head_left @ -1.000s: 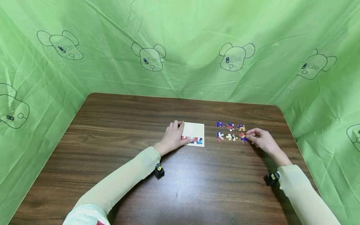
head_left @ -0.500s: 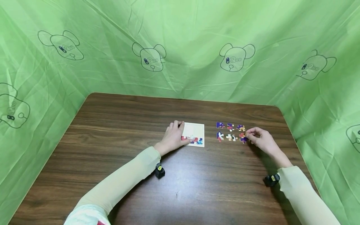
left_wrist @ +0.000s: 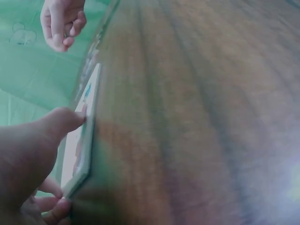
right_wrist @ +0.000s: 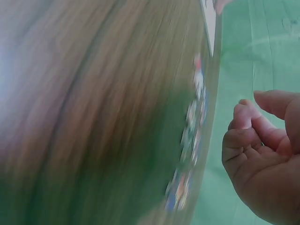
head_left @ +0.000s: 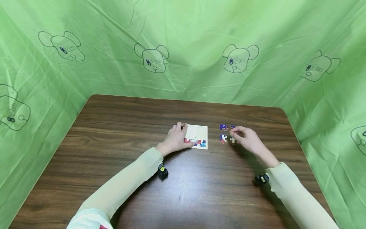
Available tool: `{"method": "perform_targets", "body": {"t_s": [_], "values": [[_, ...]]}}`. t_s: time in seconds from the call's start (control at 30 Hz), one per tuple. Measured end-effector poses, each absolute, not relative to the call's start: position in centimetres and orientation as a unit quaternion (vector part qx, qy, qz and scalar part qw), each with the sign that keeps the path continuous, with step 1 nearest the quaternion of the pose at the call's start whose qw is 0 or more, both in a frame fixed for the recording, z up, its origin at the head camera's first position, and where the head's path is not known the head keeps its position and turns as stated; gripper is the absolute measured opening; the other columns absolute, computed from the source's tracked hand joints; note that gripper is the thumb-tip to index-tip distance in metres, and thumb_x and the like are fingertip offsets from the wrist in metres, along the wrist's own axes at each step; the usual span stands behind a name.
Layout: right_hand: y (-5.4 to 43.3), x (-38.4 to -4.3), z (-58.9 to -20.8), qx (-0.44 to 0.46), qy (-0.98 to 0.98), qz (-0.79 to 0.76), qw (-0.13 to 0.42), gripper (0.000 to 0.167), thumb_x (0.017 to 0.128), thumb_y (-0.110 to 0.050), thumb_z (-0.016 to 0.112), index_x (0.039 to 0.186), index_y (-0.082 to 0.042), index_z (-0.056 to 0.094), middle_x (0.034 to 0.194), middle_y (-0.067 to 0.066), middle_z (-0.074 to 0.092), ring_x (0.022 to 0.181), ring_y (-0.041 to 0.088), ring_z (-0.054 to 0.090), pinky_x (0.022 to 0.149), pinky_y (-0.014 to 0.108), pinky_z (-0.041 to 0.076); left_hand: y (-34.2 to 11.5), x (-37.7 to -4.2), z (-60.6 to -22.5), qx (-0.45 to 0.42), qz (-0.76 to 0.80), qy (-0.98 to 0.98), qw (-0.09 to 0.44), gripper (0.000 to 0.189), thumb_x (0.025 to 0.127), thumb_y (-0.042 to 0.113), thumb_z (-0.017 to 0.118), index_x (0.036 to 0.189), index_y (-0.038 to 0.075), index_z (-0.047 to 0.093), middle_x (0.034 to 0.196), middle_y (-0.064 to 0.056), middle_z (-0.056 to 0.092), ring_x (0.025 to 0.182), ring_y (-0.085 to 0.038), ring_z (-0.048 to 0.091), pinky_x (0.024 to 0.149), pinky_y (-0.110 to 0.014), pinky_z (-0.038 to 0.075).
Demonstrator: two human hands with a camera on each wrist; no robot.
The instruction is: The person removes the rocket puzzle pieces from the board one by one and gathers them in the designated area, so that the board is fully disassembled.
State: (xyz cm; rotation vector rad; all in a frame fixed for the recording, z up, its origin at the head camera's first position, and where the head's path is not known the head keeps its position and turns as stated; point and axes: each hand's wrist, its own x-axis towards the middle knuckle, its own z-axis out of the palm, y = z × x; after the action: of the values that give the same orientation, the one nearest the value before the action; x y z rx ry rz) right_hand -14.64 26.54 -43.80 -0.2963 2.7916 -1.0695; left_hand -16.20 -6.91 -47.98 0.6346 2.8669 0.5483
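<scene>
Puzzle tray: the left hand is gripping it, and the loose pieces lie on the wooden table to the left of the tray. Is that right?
Not quite: the loose pieces lie to the right of the puzzle tray, not the left, as the head view shows. They are on the wooden table, and the left hand is gripping the tray, as you say.

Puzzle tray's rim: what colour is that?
The puzzle tray's rim is off-white, best seen in the head view.
</scene>
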Motion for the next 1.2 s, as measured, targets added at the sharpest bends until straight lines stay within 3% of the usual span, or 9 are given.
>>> {"method": "perform_targets", "body": {"t_s": [0.4,0.7,0.97,1.2], "values": [[19.6,-15.7,-44.8,-0.185,0.902,-0.373,0.117,0.022,0.103,-0.017,0.066,0.115,-0.001,0.073,0.084,0.01,0.074,0.071,0.021,0.068,0.063,0.029,0.051,-7.7,-16.5,-47.4,0.232,0.209,0.941,0.128,0.11,0.088,0.058,0.076,0.16,-0.008,0.027,0.152,-0.026,0.035,0.133,-0.036,0.042,0.113,-0.048,0.039],[15.6,-16.3,-44.6,-0.234,0.905,-0.338,0.108,0.021,0.102,-0.016,0.066,0.117,-0.007,0.078,0.105,0.007,0.078,0.078,0.011,0.063,0.074,0.033,0.053,-7.6,-16.5,-47.7,0.231,0.205,0.945,0.109,0.112,0.086,0.059,0.079,0.16,-0.007,0.028,0.15,-0.025,0.037,0.131,-0.036,0.044,0.111,-0.048,0.041],[13.9,-16.4,-45.2,-0.227,0.896,-0.352,0.148,0.021,0.101,-0.013,0.068,0.117,-0.005,0.077,0.093,0.003,0.078,0.076,0.008,0.068,0.077,0.032,0.055,-7.8,-16.7,-48.0,0.251,0.225,0.936,0.106,0.114,0.086,0.06,0.078,0.16,-0.008,0.026,0.153,-0.029,0.034,0.138,-0.041,0.041,0.115,-0.052,0.037],[13.5,-16.5,-45.6,-0.229,0.898,-0.34,0.162,0.023,0.102,-0.015,0.067,0.121,-0.006,0.076,0.094,0.001,0.078,0.076,0.007,0.069,0.08,0.034,0.056,-9.7,-17.4,-47.3,0.294,0.274,0.904,0.145,0.1,0.089,0.036,0.084,0.158,-0.011,0.03,0.158,-0.03,0.032,0.145,-0.042,0.036,0.12,-0.049,0.033]]}}
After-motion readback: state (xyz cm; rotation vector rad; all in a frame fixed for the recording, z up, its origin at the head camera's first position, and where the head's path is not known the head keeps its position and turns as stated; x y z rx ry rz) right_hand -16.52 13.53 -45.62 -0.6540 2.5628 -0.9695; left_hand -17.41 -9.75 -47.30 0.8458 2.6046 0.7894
